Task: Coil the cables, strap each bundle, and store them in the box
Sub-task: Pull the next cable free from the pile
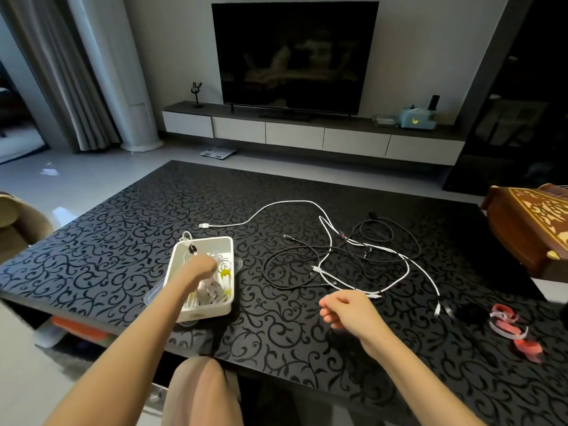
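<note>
The left hand (203, 267) is down inside the white box (215, 239), where some strapped bundles (215, 290) already lie, but blur hides whether it grips anything, the right hand (347, 309) hovers loosely curled and empty, and several loose cables (347, 239) lie uncoiled on the table (123, 241) near the red straps (507, 324).

Table (123, 216): finished in black, patterned with glossy vine scrolls. Box (209, 315): coloured white. White cables (285, 203) and black cables (267, 265) are listed. Straps (507, 325): coloured red and white.
</note>
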Motion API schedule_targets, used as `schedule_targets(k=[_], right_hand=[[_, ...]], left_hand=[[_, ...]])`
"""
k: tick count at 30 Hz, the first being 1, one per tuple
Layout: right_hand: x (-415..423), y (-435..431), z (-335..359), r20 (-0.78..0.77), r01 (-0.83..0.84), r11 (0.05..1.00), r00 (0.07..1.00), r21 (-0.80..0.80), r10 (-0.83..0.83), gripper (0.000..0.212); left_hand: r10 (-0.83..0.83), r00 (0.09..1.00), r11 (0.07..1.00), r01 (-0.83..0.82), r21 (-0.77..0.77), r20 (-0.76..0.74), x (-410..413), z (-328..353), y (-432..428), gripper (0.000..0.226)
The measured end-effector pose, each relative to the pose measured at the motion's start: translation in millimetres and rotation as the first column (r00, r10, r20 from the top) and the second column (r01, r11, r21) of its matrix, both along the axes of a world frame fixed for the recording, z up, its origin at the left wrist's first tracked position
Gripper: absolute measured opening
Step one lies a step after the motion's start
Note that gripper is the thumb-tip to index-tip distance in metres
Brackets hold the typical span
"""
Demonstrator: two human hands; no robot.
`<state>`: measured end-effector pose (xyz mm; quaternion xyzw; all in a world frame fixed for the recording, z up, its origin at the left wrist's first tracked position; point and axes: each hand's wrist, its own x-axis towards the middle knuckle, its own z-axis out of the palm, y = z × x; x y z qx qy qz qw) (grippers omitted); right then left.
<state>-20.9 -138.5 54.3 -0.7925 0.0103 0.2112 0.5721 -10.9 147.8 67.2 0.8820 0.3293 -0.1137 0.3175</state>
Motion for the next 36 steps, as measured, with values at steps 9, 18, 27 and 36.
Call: schedule_targets(k=[9, 18, 27, 36], right_hand=[[37, -78, -38, 0.377, 0.196, 0.723, 0.921, -0.662, 0.095, 0.021], [74, -52, -69, 0.420, 0.207, 0.426, 0.758, -0.881, 0.499, 0.041], [16, -66, -37, 0.608, 0.002, 0.899, 0.737, -0.438, 0.295, 0.031], [87, -53, 68, 0.528, 0.073, 0.966, 0.846, -0.249, 0.072, 0.062]], left_hand=[[-0.109, 0.976, 0.839, 0.193, 0.508, -0.191, 23, -13, -17, 0.032], [-0.414, 0.910, 0.876, 0.392, 0.279, 0.020, 35, -17, -146, 0.045], [0.206, 0.889, 0.690, 0.164, -0.705, 0.408, 39, -4, -218, 0.026], [-0.601, 0.558, 0.759, 0.623, 0.189, 0.572, 45, 132, -201, 0.035]])
